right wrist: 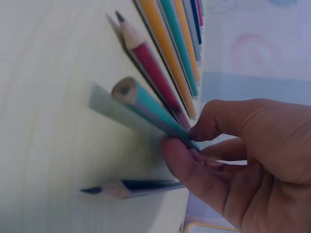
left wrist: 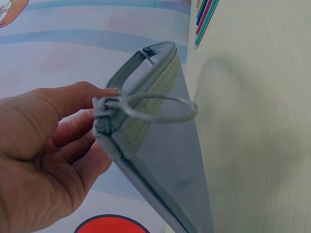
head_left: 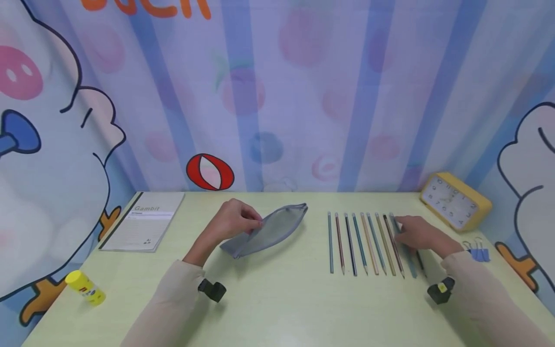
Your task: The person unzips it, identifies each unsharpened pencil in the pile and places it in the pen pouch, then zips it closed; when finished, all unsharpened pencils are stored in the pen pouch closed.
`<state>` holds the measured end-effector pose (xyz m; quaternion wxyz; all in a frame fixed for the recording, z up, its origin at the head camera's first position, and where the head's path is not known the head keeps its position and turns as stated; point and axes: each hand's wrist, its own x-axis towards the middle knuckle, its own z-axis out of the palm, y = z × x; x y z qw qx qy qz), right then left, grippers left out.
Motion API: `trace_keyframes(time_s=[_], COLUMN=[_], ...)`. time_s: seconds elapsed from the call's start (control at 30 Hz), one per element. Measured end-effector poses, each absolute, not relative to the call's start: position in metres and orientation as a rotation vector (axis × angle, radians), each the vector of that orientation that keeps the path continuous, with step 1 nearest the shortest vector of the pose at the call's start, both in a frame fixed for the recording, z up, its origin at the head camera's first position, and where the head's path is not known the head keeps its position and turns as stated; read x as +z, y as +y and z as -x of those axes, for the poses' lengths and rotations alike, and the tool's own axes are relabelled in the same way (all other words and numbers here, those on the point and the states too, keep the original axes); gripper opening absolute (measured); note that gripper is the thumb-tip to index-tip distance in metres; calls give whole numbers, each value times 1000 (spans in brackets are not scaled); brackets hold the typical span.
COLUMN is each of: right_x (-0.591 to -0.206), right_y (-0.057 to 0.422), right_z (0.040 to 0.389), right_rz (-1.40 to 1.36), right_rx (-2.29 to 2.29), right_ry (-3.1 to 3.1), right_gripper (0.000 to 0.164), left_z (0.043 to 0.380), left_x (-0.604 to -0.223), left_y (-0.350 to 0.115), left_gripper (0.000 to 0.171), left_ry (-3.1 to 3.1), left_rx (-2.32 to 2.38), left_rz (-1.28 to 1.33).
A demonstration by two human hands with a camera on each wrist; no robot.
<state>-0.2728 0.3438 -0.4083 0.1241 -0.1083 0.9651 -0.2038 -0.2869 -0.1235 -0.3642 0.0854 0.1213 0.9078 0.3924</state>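
My left hand (head_left: 234,219) pinches the rim of a grey mesh zip pouch (head_left: 277,231) between thumb and fingers. In the left wrist view the pouch's mouth gapes, and a loop (left wrist: 160,119) hangs by the zip end. My right hand (head_left: 418,233) pinches a teal pencil (right wrist: 153,111) near its far end. This pencil has a blunt, unsharpened end, raised over its own shadow. A dark sharpened pencil (right wrist: 146,188) lies on one side of it, partly behind my fingers. On the other side is a red pencil (right wrist: 154,73), first of a row of several.
The pencil row (head_left: 359,243) lies on the pale table (head_left: 286,308), between pouch and right hand. A yellow clock (head_left: 455,201) and blue binder clips (head_left: 479,254) are at the right. A notebook (head_left: 143,221) and a yellow glue stick (head_left: 85,287) are at the left.
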Motion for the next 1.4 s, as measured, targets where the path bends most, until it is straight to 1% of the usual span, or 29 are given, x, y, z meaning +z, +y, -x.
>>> trace_keyframes(time_s=[0.07,0.2,0.37,0.5,0.7,0.93,1.17,1.3,1.4], right_x=[-404,-394,-382,-375,-368,-366,-372,-377,-379], right_y=[347,346,329,305,260,203,155,135,126], right_z=[274,273,264,257,254,251,260,267,275], right_rz=[321,317,349,419,482,477,405,351,319], right_rx=[-603,-727,-1140,-1362,-1537,-1611,-1680,-1696,-1703], right_ry=[2811,2799,2652,2503,2269,2084,2070,2074,2115], right_gripper=[69,68,66,66,66,63,63,55,45], left_z=[287,288,290,290,290,289,291,292,291], left_x=[-364,-364,-365,-366,-366,-365,-366,-368,-368], left_y=[-123,-123,-121,-118,-116,-113,-106,-100,-96], left_gripper=[13,12,13,13,12,13,12,12,12], left_ry=[2707,2707,2707,2707,2711,2693,2701,2712,2723], left_rx=[1173,1180,1191,1200,1229,1261,1267,1254,1245], left_rz=[-362,-362,-373,-362,-337,-301,-276,-264,-247])
